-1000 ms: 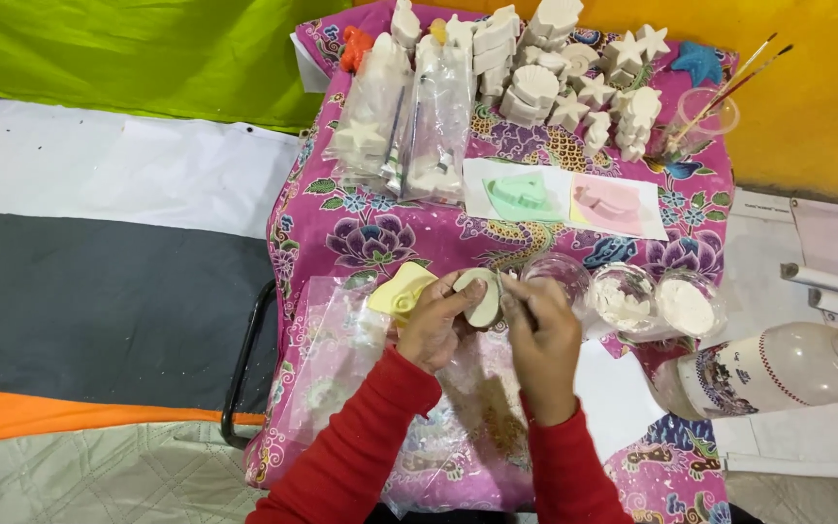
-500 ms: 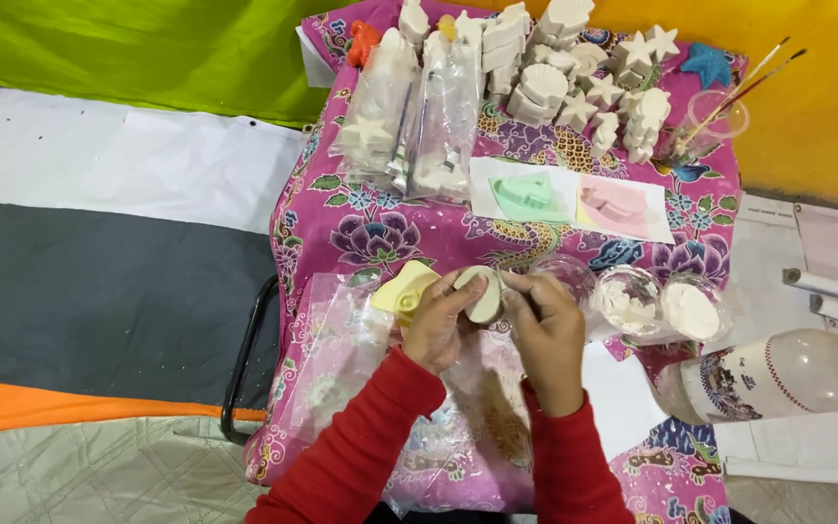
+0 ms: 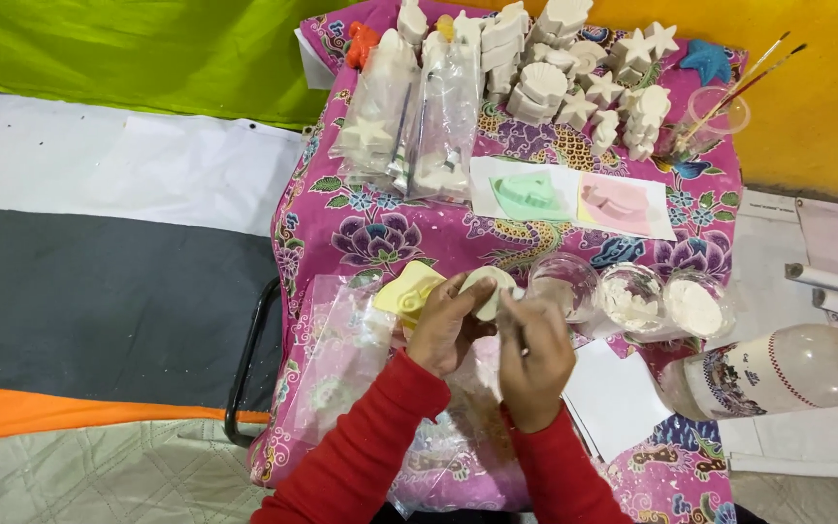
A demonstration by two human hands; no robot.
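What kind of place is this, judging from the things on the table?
Probably a small craft stall or workshop for plaster figures. White cast figures stand in rows, paintbrushes sit in a cup, and bowls of white powder lie on a pink floral cloth.

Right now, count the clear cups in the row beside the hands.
3. One empty-looking cup sits just right of the right hand, a second cup with white powder is next, and a third cup with white powder is farthest right. None looks hidden.
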